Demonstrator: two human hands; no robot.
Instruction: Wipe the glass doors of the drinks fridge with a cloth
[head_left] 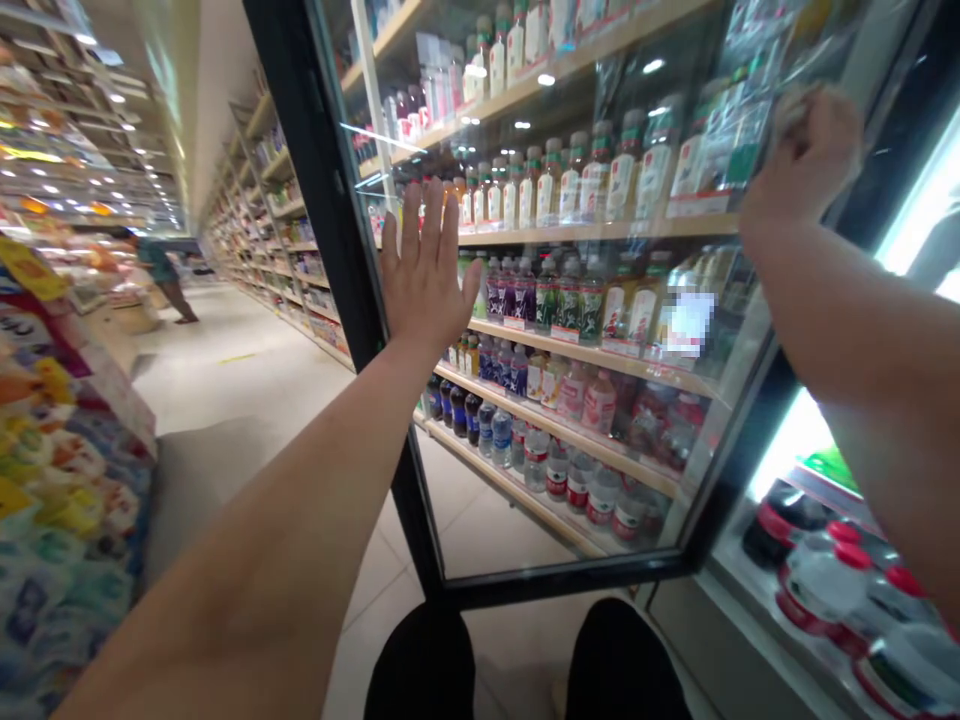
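Observation:
My left hand (pixel 426 268) lies flat and open against the glass door (pixel 525 520) of a drinks fridge, fingers spread, near the door's black left frame (pixel 330 220). My right hand (pixel 814 150) is closed and pressed on the upper right of the same glass; a pale cloth-like thing seems bunched in it, blurred. The door stands swung out. Shelves of bottled drinks (pixel 570 190) show in or through the glass.
The open fridge interior at the right holds red-capped bottles (pixel 832 580) on a lit shelf. A display of colourful packs (pixel 60 470) stands at the left. The aisle floor (pixel 240 390) runs back past shelving, where another person (pixel 161 275) stands far off. My knees (pixel 525 660) are below.

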